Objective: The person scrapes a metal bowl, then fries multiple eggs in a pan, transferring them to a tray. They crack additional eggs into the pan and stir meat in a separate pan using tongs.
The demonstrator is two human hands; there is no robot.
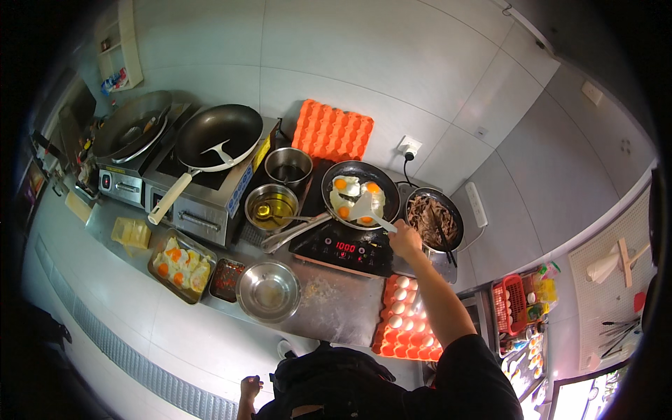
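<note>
My right hand [406, 240] grips the handle of a pale spatula [363, 208], whose blade lies over several frying eggs [372, 188] in a dark frying pan [388, 184]. The pan sits on a black induction cooktop [315, 243] with a lit display. My left hand [252, 387] hangs low beside my body, fingers curled; whether anything is in it I cannot tell. Left of the pan stand a metal pot of yellow oil [271, 207] with a ladle and a second pot of dark liquid [288, 166]. Fried eggs [181, 265] lie in a metal tray [195, 298] at the counter's left.
An orange carton of eggs [391, 336] is by my right forearm. A pan of cooked shredded meat [433, 219] with chopsticks stands at right. A steel bowl [268, 292] and a tray of chopped red peppers [227, 280] line the front edge. A wok [219, 137] stands back left.
</note>
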